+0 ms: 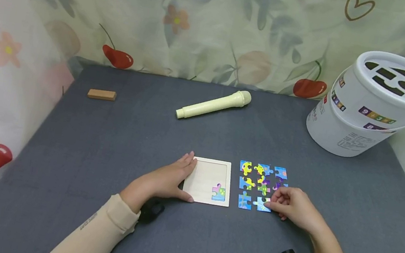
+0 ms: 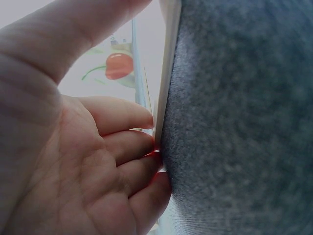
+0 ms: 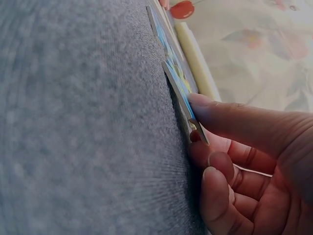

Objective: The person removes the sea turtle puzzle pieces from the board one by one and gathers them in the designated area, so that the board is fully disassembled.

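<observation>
A square wooden puzzle tray [image 1: 230, 179] lies flat on the table, with one pink, green and blue jigsaw piece [image 1: 219, 193] in its lower right corner. My left hand [image 1: 166, 177] rests against the tray's left side, thumb at the lower corner and fairly straight fingers at the upper one. In the left wrist view, the fingertips [image 2: 155, 169] touch the tray's edge. My right hand [image 1: 294, 208] pinches a blue puzzle piece [image 3: 180, 90] between thumb and fingers. That piece tilts up slightly at the gripped end. Several other loose pieces [image 1: 244, 200] lie in rows right of the tray.
A cream toy microphone [image 1: 211, 105] lies behind the tray. Far left is a small wooden block [image 1: 102, 94]. At the back right stands a white lidded bucket [image 1: 350, 119] with shaped holes in its lid. Patterned cloth [image 1: 218, 27] hangs around the dark table [image 1: 137, 134].
</observation>
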Motion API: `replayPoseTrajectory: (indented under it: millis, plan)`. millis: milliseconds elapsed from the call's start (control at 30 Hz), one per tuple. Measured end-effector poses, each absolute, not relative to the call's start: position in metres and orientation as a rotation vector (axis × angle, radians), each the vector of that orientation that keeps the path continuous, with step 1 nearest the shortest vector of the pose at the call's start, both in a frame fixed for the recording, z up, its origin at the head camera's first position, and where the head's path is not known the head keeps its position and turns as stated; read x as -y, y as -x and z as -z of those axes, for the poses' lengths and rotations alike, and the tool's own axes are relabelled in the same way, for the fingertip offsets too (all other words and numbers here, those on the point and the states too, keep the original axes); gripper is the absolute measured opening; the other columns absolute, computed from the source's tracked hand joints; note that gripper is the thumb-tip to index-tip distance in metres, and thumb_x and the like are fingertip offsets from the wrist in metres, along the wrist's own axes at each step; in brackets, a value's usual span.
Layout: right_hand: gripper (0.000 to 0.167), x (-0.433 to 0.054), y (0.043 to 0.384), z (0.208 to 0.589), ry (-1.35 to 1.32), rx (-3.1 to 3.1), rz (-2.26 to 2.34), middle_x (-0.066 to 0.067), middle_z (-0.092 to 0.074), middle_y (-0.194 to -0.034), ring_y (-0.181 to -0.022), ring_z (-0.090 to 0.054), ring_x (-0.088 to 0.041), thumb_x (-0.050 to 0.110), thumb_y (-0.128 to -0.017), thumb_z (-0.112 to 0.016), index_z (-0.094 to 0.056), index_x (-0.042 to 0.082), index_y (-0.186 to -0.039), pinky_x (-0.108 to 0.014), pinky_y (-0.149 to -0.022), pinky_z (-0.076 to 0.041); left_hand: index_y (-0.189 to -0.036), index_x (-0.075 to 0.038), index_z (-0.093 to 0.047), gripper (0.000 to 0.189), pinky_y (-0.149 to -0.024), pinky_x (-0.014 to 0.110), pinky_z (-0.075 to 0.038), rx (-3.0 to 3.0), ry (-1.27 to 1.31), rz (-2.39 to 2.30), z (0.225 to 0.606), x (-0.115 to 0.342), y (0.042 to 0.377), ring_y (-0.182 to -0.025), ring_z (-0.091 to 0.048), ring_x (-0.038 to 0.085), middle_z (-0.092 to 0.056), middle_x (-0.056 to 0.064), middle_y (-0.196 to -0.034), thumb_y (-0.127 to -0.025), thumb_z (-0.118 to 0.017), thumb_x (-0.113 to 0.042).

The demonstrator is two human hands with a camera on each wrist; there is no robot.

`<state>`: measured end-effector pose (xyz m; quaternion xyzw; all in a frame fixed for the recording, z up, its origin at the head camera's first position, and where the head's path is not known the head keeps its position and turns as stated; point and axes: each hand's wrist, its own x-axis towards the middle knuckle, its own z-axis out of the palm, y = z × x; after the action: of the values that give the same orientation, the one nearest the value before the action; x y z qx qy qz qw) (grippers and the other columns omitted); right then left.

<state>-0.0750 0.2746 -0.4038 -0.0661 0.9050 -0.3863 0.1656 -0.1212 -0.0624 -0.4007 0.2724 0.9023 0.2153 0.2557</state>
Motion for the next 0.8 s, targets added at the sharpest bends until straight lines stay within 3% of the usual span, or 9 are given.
replayPoseTrajectory:
  millis: [800]
  plan:
    - [0.024,-0.2668,0.0728,0.3989,0.134,-2.641,0.979,0.003,-0.049,-0.058,-0.048,-0.045,-0.007,0.024,-0.083,-0.071,-0.059,0.004,-0.075,-0.023,-0.044,-0.042,-0.149,-0.002,-0.013,0.101,-0.117,0.038,-0.015,-2.445,-0.738,-0.591,0.3997,0.0623,0.1211,-0.146,0.000,0.022,0.000,0.012,-0.157,-0.077,-0.074,-0.040]
